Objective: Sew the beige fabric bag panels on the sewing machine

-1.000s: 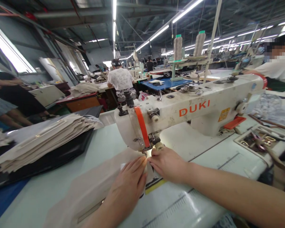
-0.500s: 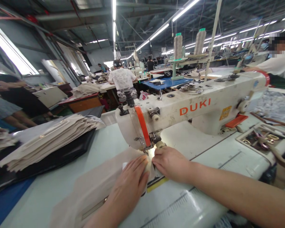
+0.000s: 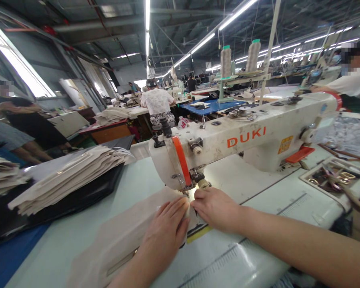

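Note:
A beige fabric piece lies on the sewing machine table, its right end under the presser foot of a white sewing machine. My left hand rests on this fabric with its fingers stretched out flat, fingertips close to the foot. A zipper-like strip shows in the fabric beside my left wrist. My right hand is closed just right of the needle area, thumb and fingers pinched at the fabric's edge. The exact grip is partly hidden. A small lamp lights the spot between both hands.
Stacked beige fabric pieces lie on black material at the left. At the right sits a tray with scissors and metal rings. Thread cones stand behind the machine. Other people work or stand farther off.
The view has shifted slightly, so the surroundings sit a little farther right. Both hands keep nearly the same pose at the foot; less of a small white patch shows by my left fingers.

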{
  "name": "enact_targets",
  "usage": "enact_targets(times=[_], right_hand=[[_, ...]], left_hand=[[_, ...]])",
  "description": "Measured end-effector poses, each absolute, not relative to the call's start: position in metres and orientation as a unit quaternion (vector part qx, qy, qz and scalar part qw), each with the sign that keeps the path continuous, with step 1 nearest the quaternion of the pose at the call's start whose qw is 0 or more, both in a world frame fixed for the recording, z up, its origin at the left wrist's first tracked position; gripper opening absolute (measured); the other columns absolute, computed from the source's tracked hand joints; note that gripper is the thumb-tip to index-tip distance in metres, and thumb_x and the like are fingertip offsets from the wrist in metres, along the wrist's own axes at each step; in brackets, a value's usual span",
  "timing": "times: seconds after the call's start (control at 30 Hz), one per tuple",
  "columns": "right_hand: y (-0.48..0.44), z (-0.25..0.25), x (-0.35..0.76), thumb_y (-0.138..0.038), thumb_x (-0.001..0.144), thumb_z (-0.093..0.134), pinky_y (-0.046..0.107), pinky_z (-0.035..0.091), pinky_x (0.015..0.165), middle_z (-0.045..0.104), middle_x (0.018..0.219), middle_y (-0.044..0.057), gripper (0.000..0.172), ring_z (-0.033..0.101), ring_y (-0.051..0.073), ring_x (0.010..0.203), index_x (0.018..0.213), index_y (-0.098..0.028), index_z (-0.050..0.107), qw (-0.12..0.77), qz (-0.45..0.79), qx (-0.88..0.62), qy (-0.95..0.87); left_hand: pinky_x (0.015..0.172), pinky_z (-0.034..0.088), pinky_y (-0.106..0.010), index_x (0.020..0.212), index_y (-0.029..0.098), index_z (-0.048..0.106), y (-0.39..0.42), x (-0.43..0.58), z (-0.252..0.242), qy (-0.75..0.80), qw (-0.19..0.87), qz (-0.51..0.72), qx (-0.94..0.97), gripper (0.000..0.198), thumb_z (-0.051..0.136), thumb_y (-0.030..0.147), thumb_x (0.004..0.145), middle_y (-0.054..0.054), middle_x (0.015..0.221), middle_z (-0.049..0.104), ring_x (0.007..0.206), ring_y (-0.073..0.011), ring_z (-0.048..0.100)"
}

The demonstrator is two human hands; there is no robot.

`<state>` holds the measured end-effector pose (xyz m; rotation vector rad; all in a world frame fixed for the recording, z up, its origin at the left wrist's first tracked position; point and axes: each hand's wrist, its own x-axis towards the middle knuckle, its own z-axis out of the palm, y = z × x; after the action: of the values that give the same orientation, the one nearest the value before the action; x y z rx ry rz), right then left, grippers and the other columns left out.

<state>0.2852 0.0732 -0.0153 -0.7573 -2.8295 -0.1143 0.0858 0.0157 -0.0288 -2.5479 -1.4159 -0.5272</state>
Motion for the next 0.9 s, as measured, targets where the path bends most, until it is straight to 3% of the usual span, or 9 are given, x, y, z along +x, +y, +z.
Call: enact_targets(times=[0.63, 0.8, 0.9], right_hand=[[0.074, -0.011, 0.286, -0.015, 0.099, 0.044, 0.032, 0.043, 0.083, 0.067, 0.086, 0.009, 0.028, 0.058, 0.020, 0.083, 0.085, -0.013, 0.069, 0.114, -0.025, -0.278, -0.953], [0.070, -0.013, 0.289, -0.016, 0.096, 0.050, 0.031, 0.044, 0.079, 0.068, 0.085, 0.009, 0.023, 0.059, 0.020, 0.081, 0.084, -0.014, 0.070, 0.175, -0.004, -0.270, -0.947], [0.068, -0.019, 0.290, -0.015, 0.094, 0.051, 0.031, 0.046, 0.077, 0.067, 0.081, 0.008, 0.022, 0.059, 0.021, 0.081, 0.082, -0.016, 0.070, 0.222, 0.011, -0.247, -0.943]], left_hand=[[0.104, 0.051, -0.048, 0.124, 0.017, 0.066, 0.034, 0.077, -0.033, -0.509, 0.070, -0.168, -0.841, 0.035, 0.047, 0.026, 0.096, -0.013, 0.130, 0.067, 0.121, -0.0275, 0.062], [0.108, 0.047, -0.043, 0.135, 0.021, 0.059, -0.002, 0.067, -0.033, -0.506, 0.069, -0.134, -0.849, 0.041, 0.046, 0.026, 0.096, -0.009, 0.138, 0.062, 0.128, -0.0234, 0.057], [0.113, 0.040, -0.046, 0.144, 0.021, 0.049, -0.034, 0.061, -0.025, -0.512, 0.087, -0.104, -0.848, 0.048, 0.047, 0.028, 0.097, -0.008, 0.149, 0.051, 0.139, -0.0244, 0.044]])
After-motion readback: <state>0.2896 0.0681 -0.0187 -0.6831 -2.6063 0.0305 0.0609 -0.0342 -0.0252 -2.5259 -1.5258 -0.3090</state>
